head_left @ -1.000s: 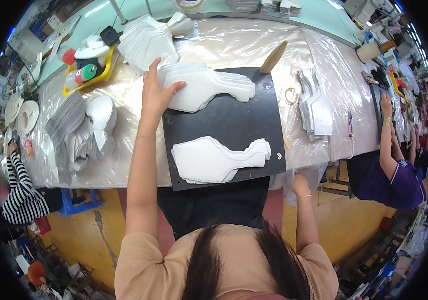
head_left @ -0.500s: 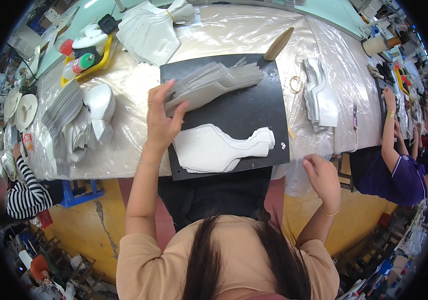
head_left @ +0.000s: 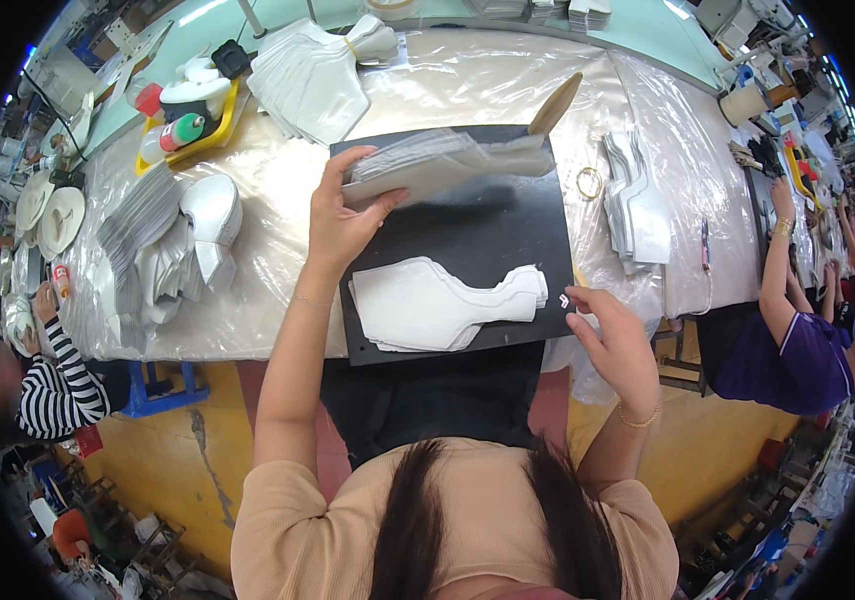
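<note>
Stack of white sheets (head_left: 428, 172), gripped at its left end by the left hand (head_left: 341, 220), stretches lengthwise rightward; the empty right hand (head_left: 613, 342) is nearer the lower pile (head_left: 423, 308).

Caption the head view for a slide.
Left grip holding a stack of white contoured flat sheets over a black rectangular board; open right grip beside a similar white stack.

Flat black rectangular board (head_left: 458, 228): small white sticker (head_left: 565, 300) with a red mark near the right edge, too tiny for me to read.
Green-and-white plastic bottle (head_left: 172, 137): reddish band, any print too blurred from where I stand.
Lettering, numbers: none I can read.
</note>
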A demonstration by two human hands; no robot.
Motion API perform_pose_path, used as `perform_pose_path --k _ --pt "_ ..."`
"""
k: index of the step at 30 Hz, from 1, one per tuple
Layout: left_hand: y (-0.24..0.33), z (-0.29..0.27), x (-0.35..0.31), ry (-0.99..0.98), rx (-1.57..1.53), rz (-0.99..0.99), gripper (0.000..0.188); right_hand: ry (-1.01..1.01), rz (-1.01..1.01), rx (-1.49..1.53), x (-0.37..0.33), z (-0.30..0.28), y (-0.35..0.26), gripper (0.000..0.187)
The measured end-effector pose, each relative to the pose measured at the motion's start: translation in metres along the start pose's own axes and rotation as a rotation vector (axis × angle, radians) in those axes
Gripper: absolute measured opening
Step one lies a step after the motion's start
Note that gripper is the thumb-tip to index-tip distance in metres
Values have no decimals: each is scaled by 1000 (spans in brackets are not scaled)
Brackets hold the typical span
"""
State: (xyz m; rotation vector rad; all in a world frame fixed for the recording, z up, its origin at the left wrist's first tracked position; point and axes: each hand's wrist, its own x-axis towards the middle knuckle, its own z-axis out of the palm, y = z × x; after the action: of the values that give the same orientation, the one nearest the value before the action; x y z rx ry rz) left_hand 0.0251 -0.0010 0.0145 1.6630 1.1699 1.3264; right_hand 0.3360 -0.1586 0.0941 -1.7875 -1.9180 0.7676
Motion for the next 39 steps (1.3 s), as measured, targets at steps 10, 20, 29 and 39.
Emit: perform_pose_path --k 10,20,29,39 --pt "-32 -6 22 -113 -63 -214 81 64 -175 16 15 9 -7 28" --pt "-14 -23 18 69 653 -221 83 -182 -295 -75 84 101 -59 62" --pt "59 -43 -101 -646 732 -111 123 -309 -145 -161 92 107 -65 76" --pt "63 -30 -122 -643 716 -29 117 -226 -182 -8 78 104 -56 78"
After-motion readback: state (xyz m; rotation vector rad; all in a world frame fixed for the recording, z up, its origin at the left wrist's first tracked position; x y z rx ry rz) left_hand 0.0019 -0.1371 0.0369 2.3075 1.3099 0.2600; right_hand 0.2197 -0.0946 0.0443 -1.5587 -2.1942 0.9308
